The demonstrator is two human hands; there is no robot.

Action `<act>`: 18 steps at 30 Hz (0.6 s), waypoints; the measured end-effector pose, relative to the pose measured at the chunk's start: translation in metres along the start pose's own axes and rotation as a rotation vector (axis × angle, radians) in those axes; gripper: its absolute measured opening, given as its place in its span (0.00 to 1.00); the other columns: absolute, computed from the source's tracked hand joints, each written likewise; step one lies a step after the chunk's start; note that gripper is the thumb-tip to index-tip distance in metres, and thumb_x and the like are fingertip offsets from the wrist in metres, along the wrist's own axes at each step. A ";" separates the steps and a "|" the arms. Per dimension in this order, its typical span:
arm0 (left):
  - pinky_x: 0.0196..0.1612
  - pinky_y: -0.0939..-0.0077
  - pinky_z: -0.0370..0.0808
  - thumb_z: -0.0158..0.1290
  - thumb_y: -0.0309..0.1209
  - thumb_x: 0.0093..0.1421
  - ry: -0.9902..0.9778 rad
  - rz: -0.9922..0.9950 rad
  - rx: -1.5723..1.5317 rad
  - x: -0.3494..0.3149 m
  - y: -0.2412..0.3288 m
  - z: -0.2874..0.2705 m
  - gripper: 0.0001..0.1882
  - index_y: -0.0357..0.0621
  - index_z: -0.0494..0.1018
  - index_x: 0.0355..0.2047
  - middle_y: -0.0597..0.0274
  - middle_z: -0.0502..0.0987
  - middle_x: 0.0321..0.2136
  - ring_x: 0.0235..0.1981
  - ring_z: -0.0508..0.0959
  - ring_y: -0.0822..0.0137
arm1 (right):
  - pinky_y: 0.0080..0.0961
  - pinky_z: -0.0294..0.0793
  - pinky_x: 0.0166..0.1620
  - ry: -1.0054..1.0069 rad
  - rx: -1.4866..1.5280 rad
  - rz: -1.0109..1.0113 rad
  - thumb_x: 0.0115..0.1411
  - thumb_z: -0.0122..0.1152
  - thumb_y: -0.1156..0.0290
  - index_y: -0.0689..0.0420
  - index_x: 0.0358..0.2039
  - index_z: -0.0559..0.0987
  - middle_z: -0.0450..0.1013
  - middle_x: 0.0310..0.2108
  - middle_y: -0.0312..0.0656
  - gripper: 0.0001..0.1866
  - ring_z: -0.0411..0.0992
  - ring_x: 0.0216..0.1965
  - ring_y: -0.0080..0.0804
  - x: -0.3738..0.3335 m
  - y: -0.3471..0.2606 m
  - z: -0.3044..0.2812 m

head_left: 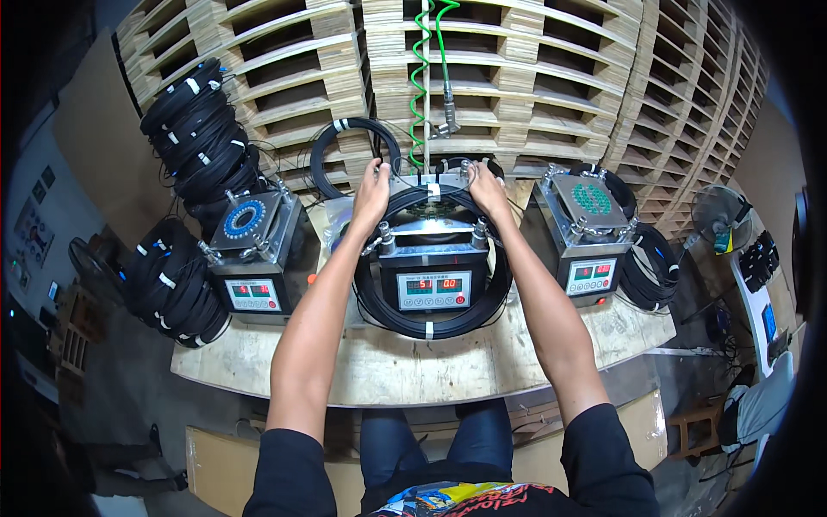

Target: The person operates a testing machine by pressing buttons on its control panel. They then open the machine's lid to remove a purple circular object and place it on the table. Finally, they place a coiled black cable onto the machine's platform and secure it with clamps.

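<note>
A black cable coil (429,329), bound with white ties, hangs around the middle tabletop machine (435,258), its lower loop in front of the lit display panel. A metal plate at the machine's top is tilted up at the back. My left hand (373,191) is at the back left corner of this plate, fingers closed, beside another black coil (323,177). At the back right corner my right hand (488,191) has its fingers bent and closed at the plate's edge. Exactly what either hand grips is too small or hidden to make out.
Similar machines stand left (250,250) and right (586,224) on the wooden table (379,370). Tall stacks of black coils (202,142) rise at left; more coils (650,267) lie at right. Wooden pallets (551,69) stand behind, where a green coiled hose (418,77) hangs.
</note>
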State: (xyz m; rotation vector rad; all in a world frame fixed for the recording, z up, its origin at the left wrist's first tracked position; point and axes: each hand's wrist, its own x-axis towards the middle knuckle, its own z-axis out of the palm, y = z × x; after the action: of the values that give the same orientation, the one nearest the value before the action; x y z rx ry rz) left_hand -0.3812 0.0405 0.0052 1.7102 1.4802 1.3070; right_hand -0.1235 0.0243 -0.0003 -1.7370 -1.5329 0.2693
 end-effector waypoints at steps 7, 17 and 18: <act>0.56 0.50 0.70 0.46 0.47 0.67 0.039 -0.009 0.329 -0.021 0.037 -0.002 0.26 0.51 0.68 0.62 0.37 0.76 0.50 0.53 0.75 0.39 | 0.42 0.71 0.54 -0.044 0.219 -0.058 0.70 0.46 0.57 0.60 0.50 0.75 0.76 0.48 0.57 0.20 0.74 0.52 0.53 0.005 0.008 -0.004; 0.51 0.52 0.73 0.50 0.37 0.63 0.092 0.003 0.296 -0.008 0.016 0.000 0.21 0.52 0.73 0.56 0.42 0.81 0.43 0.49 0.78 0.41 | 0.57 0.73 0.51 0.008 -0.036 0.004 0.68 0.47 0.54 0.50 0.52 0.71 0.77 0.46 0.61 0.18 0.75 0.48 0.67 -0.006 -0.008 0.004; 0.51 0.51 0.73 0.50 0.37 0.62 0.079 -0.022 0.289 -0.010 0.020 0.000 0.21 0.52 0.73 0.56 0.42 0.81 0.43 0.49 0.78 0.42 | 0.57 0.73 0.51 -0.008 -0.052 0.024 0.68 0.47 0.55 0.50 0.53 0.71 0.77 0.46 0.61 0.18 0.74 0.48 0.67 -0.006 -0.009 0.003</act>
State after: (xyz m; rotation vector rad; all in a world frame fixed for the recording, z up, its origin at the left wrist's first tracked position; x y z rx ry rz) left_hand -0.3718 0.0262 0.0192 1.8297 1.8014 1.2081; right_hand -0.1334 0.0194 0.0012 -1.7976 -1.5387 0.2510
